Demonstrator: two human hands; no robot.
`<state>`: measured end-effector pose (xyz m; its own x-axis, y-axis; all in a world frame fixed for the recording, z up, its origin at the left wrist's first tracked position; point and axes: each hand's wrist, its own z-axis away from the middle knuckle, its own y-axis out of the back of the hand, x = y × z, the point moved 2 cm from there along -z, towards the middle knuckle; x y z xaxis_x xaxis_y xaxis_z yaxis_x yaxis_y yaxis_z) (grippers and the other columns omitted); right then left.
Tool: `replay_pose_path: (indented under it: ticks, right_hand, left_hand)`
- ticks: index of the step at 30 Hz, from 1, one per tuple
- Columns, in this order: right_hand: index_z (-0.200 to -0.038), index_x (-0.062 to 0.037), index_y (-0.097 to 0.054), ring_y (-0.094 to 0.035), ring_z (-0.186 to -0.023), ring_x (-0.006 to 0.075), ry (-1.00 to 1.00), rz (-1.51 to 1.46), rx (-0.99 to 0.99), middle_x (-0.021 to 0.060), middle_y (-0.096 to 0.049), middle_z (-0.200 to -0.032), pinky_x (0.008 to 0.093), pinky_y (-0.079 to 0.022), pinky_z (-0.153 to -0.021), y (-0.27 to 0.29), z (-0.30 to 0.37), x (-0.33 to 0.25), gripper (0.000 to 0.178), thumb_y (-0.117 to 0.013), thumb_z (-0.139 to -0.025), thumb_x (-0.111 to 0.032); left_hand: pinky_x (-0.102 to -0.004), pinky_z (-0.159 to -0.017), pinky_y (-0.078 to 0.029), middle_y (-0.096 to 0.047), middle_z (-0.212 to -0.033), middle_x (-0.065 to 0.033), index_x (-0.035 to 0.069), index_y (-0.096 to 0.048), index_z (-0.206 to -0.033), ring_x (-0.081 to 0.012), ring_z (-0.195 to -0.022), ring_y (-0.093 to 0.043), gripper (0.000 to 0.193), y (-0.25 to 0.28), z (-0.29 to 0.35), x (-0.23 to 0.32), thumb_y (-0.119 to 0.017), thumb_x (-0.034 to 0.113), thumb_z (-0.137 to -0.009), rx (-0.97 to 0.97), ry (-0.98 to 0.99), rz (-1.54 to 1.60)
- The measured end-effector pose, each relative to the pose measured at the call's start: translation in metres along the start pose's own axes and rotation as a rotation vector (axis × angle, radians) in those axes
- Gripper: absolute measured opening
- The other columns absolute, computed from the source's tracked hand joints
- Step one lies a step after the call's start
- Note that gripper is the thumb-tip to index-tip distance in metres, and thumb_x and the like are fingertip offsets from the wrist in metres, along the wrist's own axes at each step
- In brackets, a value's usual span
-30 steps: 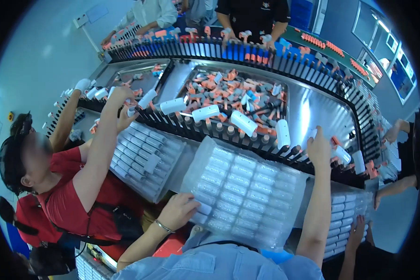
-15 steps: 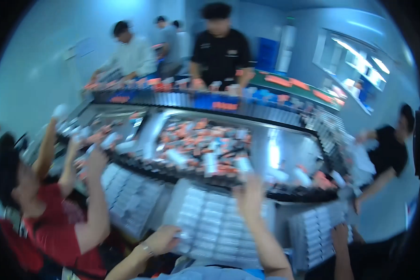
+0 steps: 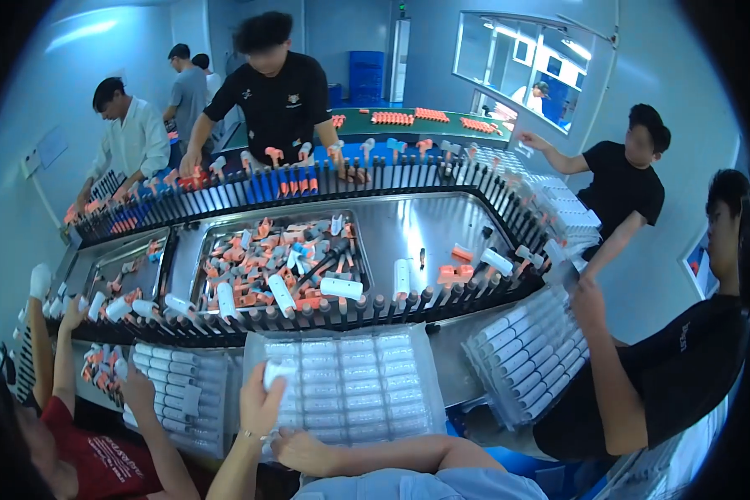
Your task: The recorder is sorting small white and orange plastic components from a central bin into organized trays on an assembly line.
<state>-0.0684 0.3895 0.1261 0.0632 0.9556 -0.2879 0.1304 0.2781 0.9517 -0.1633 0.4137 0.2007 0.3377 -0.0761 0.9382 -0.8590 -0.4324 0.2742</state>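
Observation:
A clear plastic tray (image 3: 429,375) with rows of white curved shell pieces lies in front of me. Over its left part, my left hand (image 3: 261,402) is closed on a white plastic shell (image 3: 278,372), thumb along its side. At the tray's near edge, my right hand (image 3: 304,452) has its fingers curled in; what they hold, if anything, is hidden. Beyond the tray runs a rack of black upright pegs (image 3: 362,312), and several white shells (image 3: 342,288) sit on it.
Behind the rack, a metal table (image 3: 400,229) bears a bin of orange and grey parts (image 3: 262,258). Filled trays stand at left (image 3: 217,392) and right (image 3: 496,375). Co-workers work on both sides and across; one in black (image 3: 625,367) is close at my right.
The view has swung right and sharpened. My right hand has drawn back from the tray's far side to its near edge. My left hand has risen over the tray and now shows a white shell.

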Motion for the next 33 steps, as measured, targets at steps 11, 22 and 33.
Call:
replay_pose_path:
  ticks: [11, 22, 33]
  right_hand:
    - [-0.122, -0.0044, -0.038, -0.056, -0.09, 0.0422, -0.37, -0.62, -0.002, 0.0239, -0.056, -0.104, 0.0462, -0.046, -0.077, 0.066, 0.061, 0.036, 0.044, -0.055, -0.084, -0.017]
    - [-0.107, 0.0018, -0.048, -0.061, -0.082, 0.0366, -0.951, -0.255, 0.89, 0.0208, -0.062, -0.089, 0.0389, -0.048, -0.071, 0.179, 0.204, 0.157, 0.037, -0.06, -0.076, -0.015]
    - [-0.106, 0.0082, -0.041, -0.059, -0.078, 0.0444, -1.138, 0.09, 0.913, 0.0304, -0.059, -0.079, 0.0498, -0.046, -0.069, 0.186, 0.111, 0.271, 0.042, -0.053, -0.076, -0.018]
  left_hand:
    - [-0.0394, -0.08, -0.043, -0.058, -0.1, -0.0132, 0.007, -0.054, -0.106, -0.0304, -0.089, -0.056, 0.036, -0.147, -0.138, 0.058, -0.063, 0.029, -0.079, -0.238, -0.798, -0.453]
    - [-0.0422, -0.069, -0.05, -0.065, -0.08, -0.0176, 0.001, -0.055, -0.092, -0.0315, -0.077, -0.065, 0.031, -0.171, -0.189, 0.023, -0.058, 0.029, -0.078, -0.239, -0.143, -0.897]
    - [-0.0376, -0.056, -0.052, -0.06, -0.075, -0.0152, 0.004, -0.05, -0.086, -0.0283, -0.071, -0.063, 0.032, -0.086, -0.157, -0.02, -0.064, 0.031, -0.076, 0.192, -0.274, -0.897]
